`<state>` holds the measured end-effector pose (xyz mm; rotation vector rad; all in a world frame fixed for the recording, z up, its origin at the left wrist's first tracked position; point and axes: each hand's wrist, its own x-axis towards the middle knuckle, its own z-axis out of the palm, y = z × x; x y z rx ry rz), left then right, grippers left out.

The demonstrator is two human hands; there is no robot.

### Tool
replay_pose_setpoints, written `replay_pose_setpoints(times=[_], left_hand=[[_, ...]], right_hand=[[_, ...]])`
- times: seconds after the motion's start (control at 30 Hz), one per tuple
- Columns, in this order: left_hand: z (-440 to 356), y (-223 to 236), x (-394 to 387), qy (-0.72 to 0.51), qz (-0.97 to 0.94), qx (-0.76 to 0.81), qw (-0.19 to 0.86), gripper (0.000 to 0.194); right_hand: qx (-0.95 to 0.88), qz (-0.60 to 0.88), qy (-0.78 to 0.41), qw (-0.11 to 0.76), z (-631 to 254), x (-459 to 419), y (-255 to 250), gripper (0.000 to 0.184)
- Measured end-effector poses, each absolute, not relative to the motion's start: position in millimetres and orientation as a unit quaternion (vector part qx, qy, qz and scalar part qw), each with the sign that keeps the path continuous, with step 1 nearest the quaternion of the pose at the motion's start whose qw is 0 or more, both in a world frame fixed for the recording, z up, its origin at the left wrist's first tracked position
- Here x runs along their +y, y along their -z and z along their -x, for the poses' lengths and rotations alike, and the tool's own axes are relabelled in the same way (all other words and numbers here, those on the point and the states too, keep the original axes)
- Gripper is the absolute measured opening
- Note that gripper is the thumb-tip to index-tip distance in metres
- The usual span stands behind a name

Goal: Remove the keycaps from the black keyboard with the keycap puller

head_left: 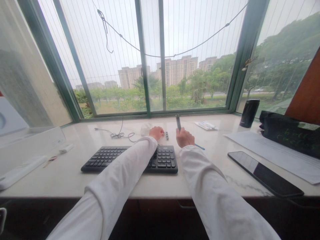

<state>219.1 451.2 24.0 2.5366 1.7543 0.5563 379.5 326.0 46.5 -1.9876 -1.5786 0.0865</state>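
I have two hands here, my left hand [156, 133] and my right hand [185, 137], above one black keyboard [107, 158], with one dark pen [178, 121] in my right hand and one thin blue stick [200, 146] just beside it. By my left hand sits one short row of small dark keycaps [166, 135], too small to count singly. On the pale stone sill [215, 160] I count one black phone [265, 174], one black flask [249, 113], one black bag [290, 135], one thin cable [120, 135], one large paper sheet [272, 155] and one small printed card [206, 125].
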Motion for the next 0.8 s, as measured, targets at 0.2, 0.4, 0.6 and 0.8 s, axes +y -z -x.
replay_pose_setpoints(times=[0.2,0.4,0.6,0.8], left_hand=[[-218,-22,452,-0.183,-0.802,0.569,0.003,0.023],[-218,-27,447,-0.189,-0.799,0.570,0.008,0.023],[-201,-58,432,-0.198,-0.818,0.540,0.008,0.021],[-139,-89,392,-0.219,-0.839,0.498,-0.013,0.015]], right_hand=[[-0.593,0.750,-0.035,0.292,-380,326,-46,0.048],[-0.594,0.749,-0.033,0.292,-380,326,-46,0.048],[-0.584,0.751,-0.027,0.309,-383,328,-46,0.048],[-0.577,0.734,-0.013,0.359,-382,328,-42,0.046]])
